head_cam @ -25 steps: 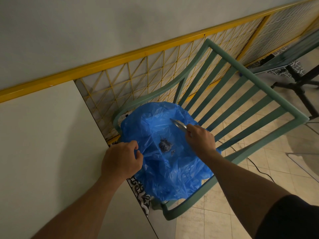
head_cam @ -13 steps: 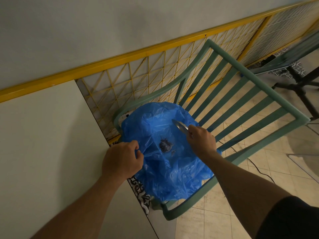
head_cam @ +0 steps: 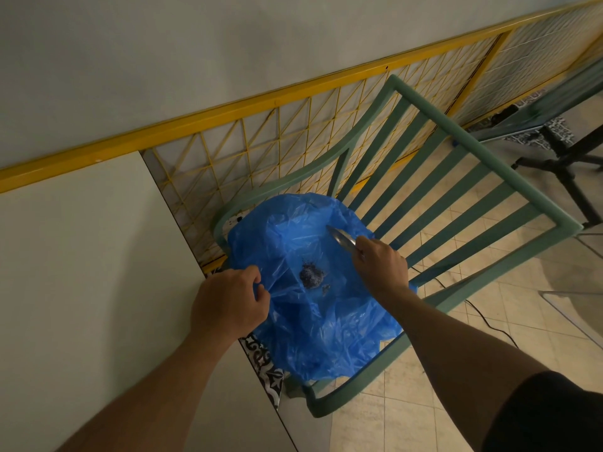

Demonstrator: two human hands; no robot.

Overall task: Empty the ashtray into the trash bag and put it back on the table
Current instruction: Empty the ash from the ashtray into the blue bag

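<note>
A blue trash bag (head_cam: 326,324) lies open on the seat of a green chair. A dark heap of ash (head_cam: 310,276) rests inside the bag near its middle. My left hand (head_cam: 228,303) pinches the bag's left edge and holds it open. My right hand (head_cam: 380,264) grips a metal ashtray (head_cam: 341,237), tilted on edge over the bag's upper right side; only its rim shows past my fingers. The white table (head_cam: 81,288) fills the left of the view.
The green slatted chair (head_cam: 456,197) stands beside the table, against a yellow mesh railing (head_cam: 293,132). A dark stand with legs (head_cam: 561,158) is at the far right. A black cable (head_cam: 483,318) runs over the tiled floor.
My right hand and the ashtray have shifted slightly up and right over the bag. The ash heap and my left hand stay in place.
</note>
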